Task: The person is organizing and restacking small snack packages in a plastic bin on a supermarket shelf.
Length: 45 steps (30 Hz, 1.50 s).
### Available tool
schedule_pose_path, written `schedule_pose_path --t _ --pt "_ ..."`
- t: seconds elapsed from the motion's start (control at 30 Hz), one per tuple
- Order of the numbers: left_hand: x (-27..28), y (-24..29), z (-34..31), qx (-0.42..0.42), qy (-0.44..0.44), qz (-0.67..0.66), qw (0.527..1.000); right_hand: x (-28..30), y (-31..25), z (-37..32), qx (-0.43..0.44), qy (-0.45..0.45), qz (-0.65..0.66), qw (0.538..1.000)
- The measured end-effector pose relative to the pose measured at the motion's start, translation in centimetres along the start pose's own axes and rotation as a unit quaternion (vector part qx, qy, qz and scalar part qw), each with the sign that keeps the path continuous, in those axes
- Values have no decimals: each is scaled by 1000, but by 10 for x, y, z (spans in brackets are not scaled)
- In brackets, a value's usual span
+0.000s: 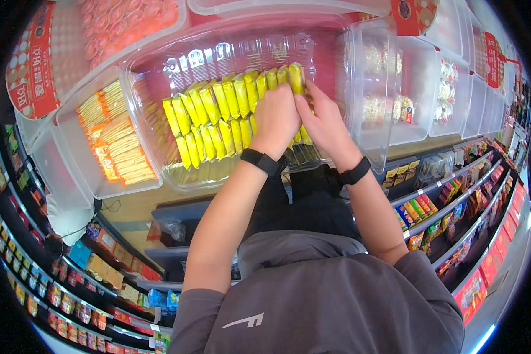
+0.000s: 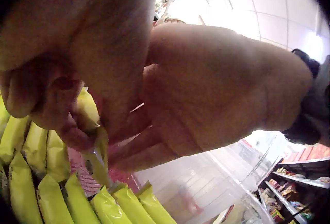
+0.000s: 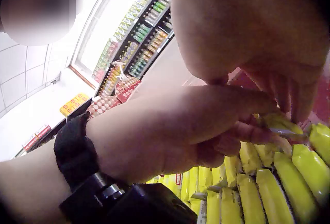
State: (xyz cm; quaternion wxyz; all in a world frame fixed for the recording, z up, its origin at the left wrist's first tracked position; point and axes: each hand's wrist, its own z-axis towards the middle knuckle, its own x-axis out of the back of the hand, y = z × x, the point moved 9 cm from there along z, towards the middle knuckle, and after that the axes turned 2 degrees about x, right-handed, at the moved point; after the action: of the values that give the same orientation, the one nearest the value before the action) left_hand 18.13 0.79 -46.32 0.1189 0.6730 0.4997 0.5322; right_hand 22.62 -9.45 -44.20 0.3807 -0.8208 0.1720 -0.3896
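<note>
Yellow packets (image 1: 236, 97) stand in two rows inside a clear plastic bin (image 1: 150, 56). Above the right end of the rows, my left hand (image 1: 277, 115) has its fingers curled and pinches one yellow packet (image 3: 281, 123), which also shows in the left wrist view (image 2: 87, 109). Close against it is my right hand (image 1: 328, 127), its fingers fairly straight and touching beside that packet. In the left wrist view the right hand (image 2: 216, 87) shows its palm, its thumb hidden behind the left hand (image 2: 77, 33). Both wrists wear black bands.
Orange-and-cream packets (image 1: 121, 147) fill a bin at the left, and pink-wrapped items (image 1: 127, 23) lie in one behind. Further clear bins (image 1: 410, 82) stand at the right. Shelves of snacks (image 1: 419, 209) are on both sides below.
</note>
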Motion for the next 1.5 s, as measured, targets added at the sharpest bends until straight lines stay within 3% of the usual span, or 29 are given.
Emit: schedule_pose_path --t 0.2,0.4,0.6,0.7,0.9,1.0,1.1,1.5 --pt "-10 -3 8 -27 11 81 996 -9 17 13 -22 -4 8 1000" --pt "-15 -14 11 -14 3 128 992 -15 25 16 -80 -79 -85 990" --pt "-17 -14 10 -14 -16 149 989 -10 34 19 -79 -51 -73 993" --pt "-8 -9 9 -15 -14 137 990 -11 48 19 -70 -24 -57 996" --pt "16 -23 13 22 22 122 992 -5 29 18 34 21 -51 998" --pt "25 -19 18 8 37 103 994 -12 37 27 17 28 -41 999" --pt "21 -19 21 -19 42 103 994 -19 36 34 62 34 -42 997" --pt "14 -23 19 1 15 123 992 -22 26 28 84 9 -98 992"
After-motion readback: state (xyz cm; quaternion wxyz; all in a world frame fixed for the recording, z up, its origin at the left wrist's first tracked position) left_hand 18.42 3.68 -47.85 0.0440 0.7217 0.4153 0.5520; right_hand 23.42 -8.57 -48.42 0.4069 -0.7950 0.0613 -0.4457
